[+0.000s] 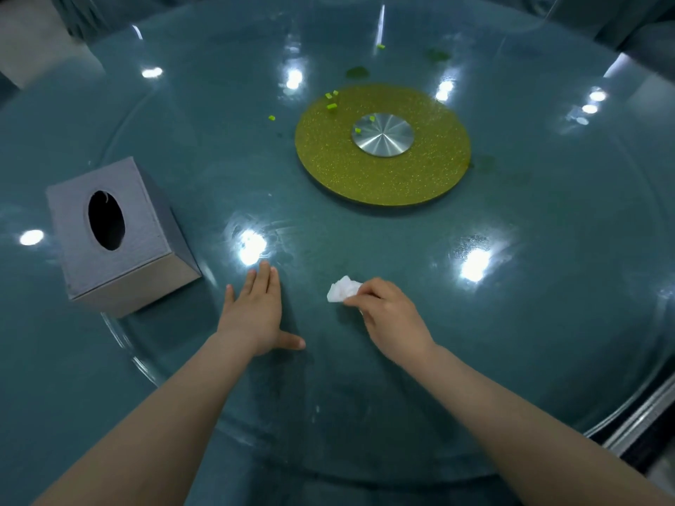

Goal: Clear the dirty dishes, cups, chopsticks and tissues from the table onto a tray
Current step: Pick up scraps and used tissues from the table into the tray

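Left hand (pixel 255 312) lies flat, fingers together, thumb out; right hand (pixel 383 312) pinches a crumpled tissue (pixel 341 289). Dishes look gone, only green scraps (pixel 331 100) left far off; no tray visible.

Table (pixel 511 323) glossy teal with white light spots. Disc (pixel 420 177) speckled yellow-green glitter, brushed silver hub (pixel 382 134) with radial sheen; bright green bits (pixel 331 106) scattered. Box (pixel 120 235) plain grey with black oval hole; tissue (pixel 341 289) white.
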`<state>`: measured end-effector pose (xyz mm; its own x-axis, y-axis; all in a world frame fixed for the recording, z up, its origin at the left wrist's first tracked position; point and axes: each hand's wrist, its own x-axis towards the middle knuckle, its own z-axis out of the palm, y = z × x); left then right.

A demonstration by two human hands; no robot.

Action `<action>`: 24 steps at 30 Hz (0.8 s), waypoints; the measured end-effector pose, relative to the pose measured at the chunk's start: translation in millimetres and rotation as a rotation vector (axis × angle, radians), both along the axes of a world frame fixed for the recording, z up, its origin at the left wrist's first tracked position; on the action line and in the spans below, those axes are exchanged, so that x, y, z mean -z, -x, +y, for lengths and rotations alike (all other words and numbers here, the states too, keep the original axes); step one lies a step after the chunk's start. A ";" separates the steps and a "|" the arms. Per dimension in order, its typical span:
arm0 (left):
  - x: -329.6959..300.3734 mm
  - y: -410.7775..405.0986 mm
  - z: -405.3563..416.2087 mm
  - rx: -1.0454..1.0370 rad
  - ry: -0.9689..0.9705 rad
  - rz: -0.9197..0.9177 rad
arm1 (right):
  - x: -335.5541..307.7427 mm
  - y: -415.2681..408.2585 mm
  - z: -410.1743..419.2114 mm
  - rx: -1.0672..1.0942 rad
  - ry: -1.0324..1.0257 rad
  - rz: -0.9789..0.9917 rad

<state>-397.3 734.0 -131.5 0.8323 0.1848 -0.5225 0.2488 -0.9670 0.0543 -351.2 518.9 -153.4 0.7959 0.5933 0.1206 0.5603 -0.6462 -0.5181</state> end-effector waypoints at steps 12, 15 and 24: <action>1.4 -0.9 1.3 0.040 0.001 -0.027 | -7.0 -98.5 4.0 0.721 0.011 0.127; 4.1 -0.6 4.1 0.032 0.023 -0.041 | -5.4 -83.1 57.9 0.542 0.010 0.117; 6.5 1.2 12.3 0.015 0.086 -0.068 | 4.9 -7.9 81.7 0.240 0.012 0.106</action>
<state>-398.5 746.3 -138.0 0.8687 0.1286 -0.4784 0.2269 -0.9617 0.1535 -343.3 600.6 -158.3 0.9217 0.3872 0.0231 0.3334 -0.7605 -0.5572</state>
